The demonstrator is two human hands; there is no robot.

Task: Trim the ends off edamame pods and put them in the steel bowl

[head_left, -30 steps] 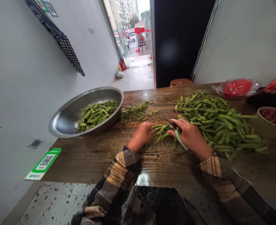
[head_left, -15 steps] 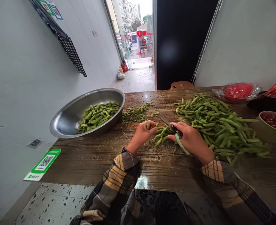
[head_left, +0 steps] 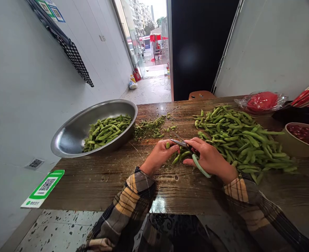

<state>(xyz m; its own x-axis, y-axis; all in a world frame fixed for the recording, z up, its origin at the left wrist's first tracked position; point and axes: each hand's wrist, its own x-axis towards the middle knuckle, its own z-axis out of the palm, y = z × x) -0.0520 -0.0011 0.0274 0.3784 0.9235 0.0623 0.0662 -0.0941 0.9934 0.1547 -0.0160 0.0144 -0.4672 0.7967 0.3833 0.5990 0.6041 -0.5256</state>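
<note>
My left hand (head_left: 159, 154) is closed around an edamame pod (head_left: 167, 145), whose tip pokes out between thumb and fingers. In my right hand (head_left: 209, 157) is a pair of scissors (head_left: 201, 167) with pale green handles; its parted blades reach to the pod. Several loose pods (head_left: 182, 156) lie on the wood between and under my hands. Beyond my right hand spreads a large heap of edamame pods (head_left: 238, 136). Small trimmed ends (head_left: 150, 127) are scattered past my left hand.
A steel bowl (head_left: 62, 143) partly filled with pods stands tilted at the table's left. On the right are a bowl of dark red fruit or beans (head_left: 296, 147) and a red item in clear plastic (head_left: 261, 101). A green QR card (head_left: 44, 189) lies at the left table edge.
The scissors have swung left, bringing their blades from above the loose pods to the pod in my left hand. My hands have come closer together. The view has shifted slightly.
</note>
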